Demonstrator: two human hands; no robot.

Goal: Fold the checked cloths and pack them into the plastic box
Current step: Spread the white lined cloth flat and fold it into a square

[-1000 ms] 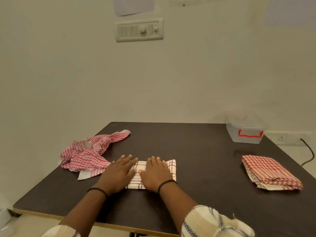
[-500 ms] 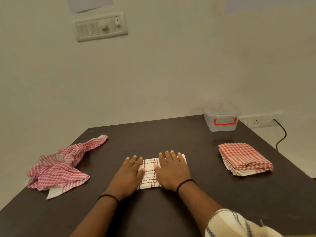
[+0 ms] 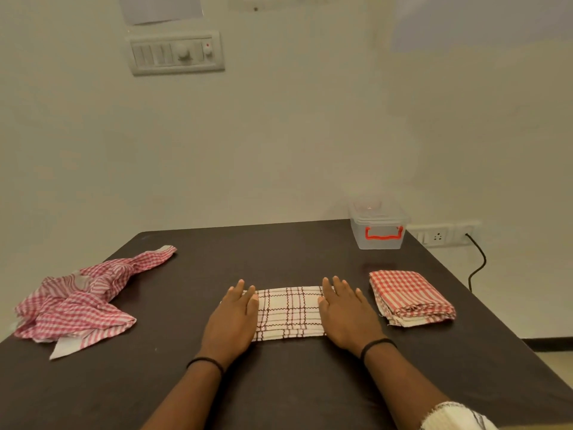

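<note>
**Flat palms on both ends of the folded cloth**

The white brown-checked cloth (image 3: 288, 311) lies folded on the dark counter (image 3: 279, 383). The left hand (image 3: 231, 321) covers its left end and the right hand (image 3: 348, 315) its right end, fingers (image 3: 336, 288) straight and pressing flat. The folded red cloths (image 3: 410, 297) sit just right; the plastic box (image 3: 378, 231) stands beyond.
</note>
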